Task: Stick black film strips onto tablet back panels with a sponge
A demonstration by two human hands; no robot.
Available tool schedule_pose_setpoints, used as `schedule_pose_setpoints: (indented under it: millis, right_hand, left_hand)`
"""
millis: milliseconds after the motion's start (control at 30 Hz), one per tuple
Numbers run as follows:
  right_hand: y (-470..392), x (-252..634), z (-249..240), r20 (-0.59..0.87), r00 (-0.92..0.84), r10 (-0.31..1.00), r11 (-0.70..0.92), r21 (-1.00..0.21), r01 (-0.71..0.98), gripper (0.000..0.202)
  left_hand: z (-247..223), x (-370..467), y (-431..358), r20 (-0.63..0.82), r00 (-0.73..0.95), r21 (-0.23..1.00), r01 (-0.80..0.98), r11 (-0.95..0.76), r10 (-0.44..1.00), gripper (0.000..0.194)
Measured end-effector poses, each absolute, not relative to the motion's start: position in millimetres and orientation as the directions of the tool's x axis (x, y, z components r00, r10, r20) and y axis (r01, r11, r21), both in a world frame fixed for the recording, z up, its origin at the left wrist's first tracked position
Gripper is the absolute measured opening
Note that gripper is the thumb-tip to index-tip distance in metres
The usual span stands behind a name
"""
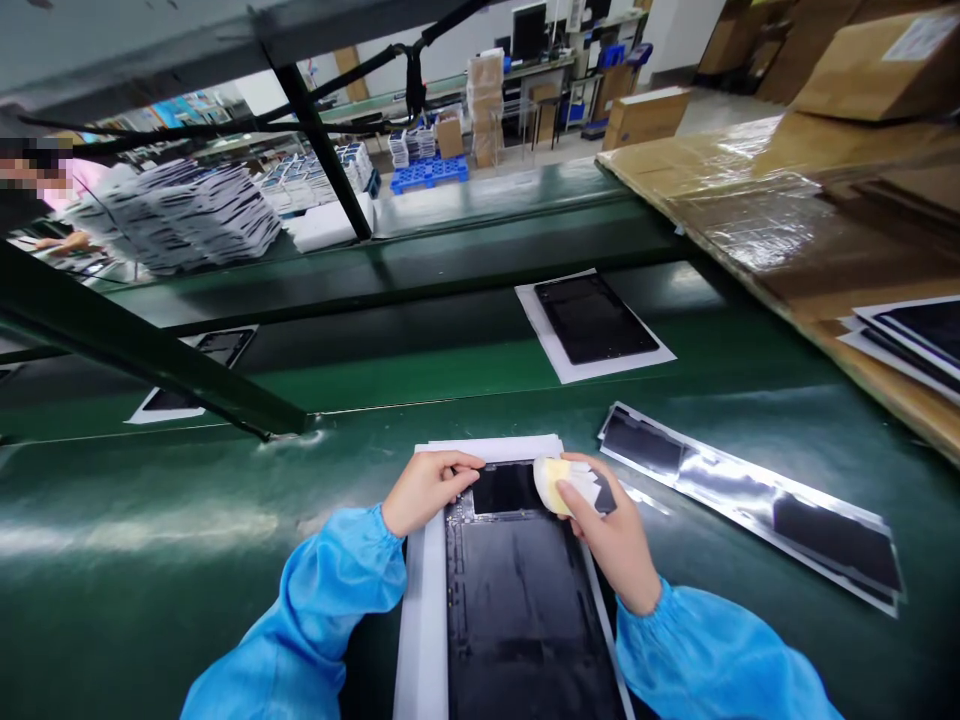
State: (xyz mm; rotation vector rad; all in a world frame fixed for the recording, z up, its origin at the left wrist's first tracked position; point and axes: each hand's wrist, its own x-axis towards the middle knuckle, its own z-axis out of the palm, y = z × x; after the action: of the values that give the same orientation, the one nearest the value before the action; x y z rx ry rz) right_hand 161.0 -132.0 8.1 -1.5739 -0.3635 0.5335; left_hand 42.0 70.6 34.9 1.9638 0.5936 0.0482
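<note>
A dark tablet-like panel (pixel 525 610) lies in front of me on white sheets (pixel 420 620), its inner parts showing along the left edge. Near its far end is a smooth black film (pixel 502 490). My left hand (pixel 431 485) has thumb and forefinger pinched at the film's upper left corner. Closed in my right hand (pixel 615 535) is a rounded white-and-yellow pad (pixel 559 482), held over the film's right end. The pad's underside is hidden, so contact with the film cannot be judged.
Right of the panel lies a long liner strip (pixel 750 505) with black pieces. Another panel (pixel 592 318) rests on white paper on the green conveyor (pixel 420 365). A green post (pixel 150 335) slants across the left. Cardboard (pixel 720 190) covers the right-hand surface; a person's hand (pixel 71 243) shows far left.
</note>
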Motion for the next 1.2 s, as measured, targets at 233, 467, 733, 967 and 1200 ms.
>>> schedule_pose_setpoints:
  millis: [233,467,733,967,1200]
  right_hand:
    - [-132.6,158.9,6.5,0.073,0.834,0.547,-0.140,-0.974,0.178,0.030]
    - [-132.5,158.0,3.5,0.120,0.818,0.562,-0.174,-0.950,0.259,0.030]
    - [-131.9,156.6,3.9,0.158,0.789,0.594,-0.191,-0.925,0.329,0.026]
    - [-132.4,155.7,4.1,0.139,0.775,0.616,-0.203,-0.923,0.327,0.025]
    - [-133.5,153.8,3.0,0.159,0.763,0.626,-0.195,-0.916,0.351,0.024]
  left_hand:
    - [33.6,42.5,69.8,-0.209,0.877,0.835,0.390,-0.388,0.432,0.026]
    - [31.9,42.3,70.0,-0.239,0.875,0.822,0.413,-0.392,0.421,0.025]
    - [33.6,42.2,70.2,-0.225,0.877,0.831,0.400,-0.386,0.425,0.025]
    - [31.9,42.4,69.9,-0.206,0.881,0.843,0.380,-0.380,0.425,0.026]
    - [30.9,41.9,70.4,-0.210,0.881,0.831,0.389,-0.398,0.423,0.027]
